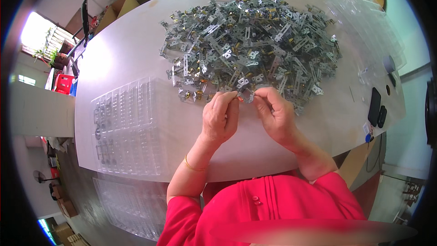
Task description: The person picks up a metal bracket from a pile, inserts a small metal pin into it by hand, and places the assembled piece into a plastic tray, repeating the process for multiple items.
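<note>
Both hands pinch one small metal bracket [246, 95] at the pile's edge

Left hand [221, 117] and right hand [275, 114] grip it — heap of brackets [248, 41] at twelve o'clock.

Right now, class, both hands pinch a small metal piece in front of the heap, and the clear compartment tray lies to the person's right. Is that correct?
Not quite. The head view shows the clear compartment tray to the person's left. Both hands, left hand and right hand, do pinch a small metal piece in front of the heap.

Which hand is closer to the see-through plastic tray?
Left. The left hand is just right of the clear plastic tray, not touching it. The right hand is farther right, beyond the left hand.
</note>
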`<action>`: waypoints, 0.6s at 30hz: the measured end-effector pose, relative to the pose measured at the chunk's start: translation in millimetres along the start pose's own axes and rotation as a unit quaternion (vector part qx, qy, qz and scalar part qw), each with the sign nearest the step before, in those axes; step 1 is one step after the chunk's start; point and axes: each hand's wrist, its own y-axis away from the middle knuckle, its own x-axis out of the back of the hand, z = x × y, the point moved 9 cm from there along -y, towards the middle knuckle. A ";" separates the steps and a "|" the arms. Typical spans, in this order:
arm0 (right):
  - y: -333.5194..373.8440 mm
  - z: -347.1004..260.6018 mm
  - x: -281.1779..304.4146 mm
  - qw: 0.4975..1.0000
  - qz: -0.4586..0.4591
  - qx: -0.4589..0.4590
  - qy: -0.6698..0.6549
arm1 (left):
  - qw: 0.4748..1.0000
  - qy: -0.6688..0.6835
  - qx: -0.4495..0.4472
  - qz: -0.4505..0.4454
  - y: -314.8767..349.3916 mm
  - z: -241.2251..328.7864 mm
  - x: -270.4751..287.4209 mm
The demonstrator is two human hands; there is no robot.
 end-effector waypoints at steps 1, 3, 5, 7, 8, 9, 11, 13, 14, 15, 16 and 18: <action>-0.3 -1.3 0.7 1.000 -0.001 0.000 0.000 | 1.000 -0.009 -0.007 -0.004 -0.4 2.7 -0.9; -0.6 5.4 0.4 0.997 -0.013 -0.065 -0.028 | 1.000 -0.002 -0.017 -0.001 0.2 0.5 -0.8; -3.2 2.1 -2.9 0.994 -0.033 -0.077 -0.063 | 1.000 -0.001 -0.007 -0.013 1.6 -3.4 -1.7; -4.1 -1.2 -6.1 0.990 -0.054 -0.090 -0.097 | 1.000 0.006 -0.017 -0.017 1.1 -0.7 -3.1; -2.7 2.7 -6.2 0.981 -0.056 -0.124 -0.139 | 0.999 0.013 -0.027 -0.021 0.7 1.8 -4.0; -0.8 6.9 -6.5 0.969 -0.056 -0.159 -0.182 | 0.999 0.013 -0.027 -0.020 -0.1 2.0 -3.3; -2.1 7.9 -3.3 0.963 -0.067 -0.174 -0.192 | 0.997 0.014 -0.059 -0.038 -0.9 8.5 -5.3; -0.6 10.7 -3.5 0.957 -0.079 -0.190 -0.203 | 0.996 0.013 -0.066 -0.051 2.0 8.7 -8.1; -0.5 9.7 -2.5 0.965 -0.080 -0.173 -0.179 | 0.995 0.014 -0.075 -0.066 3.7 10.0 -11.0; -0.8 8.8 -1.4 0.972 -0.081 -0.156 -0.156 | 0.995 0.012 -0.074 -0.064 3.5 10.7 -10.8; -0.4 10.8 0.0 0.972 -0.083 -0.156 -0.155 | 0.993 0.021 -0.081 -0.079 3.3 13.8 -13.3; -2.1 7.6 5.8 0.987 -0.083 -0.112 -0.079 | 0.989 0.018 -0.095 -0.109 7.0 17.1 -17.6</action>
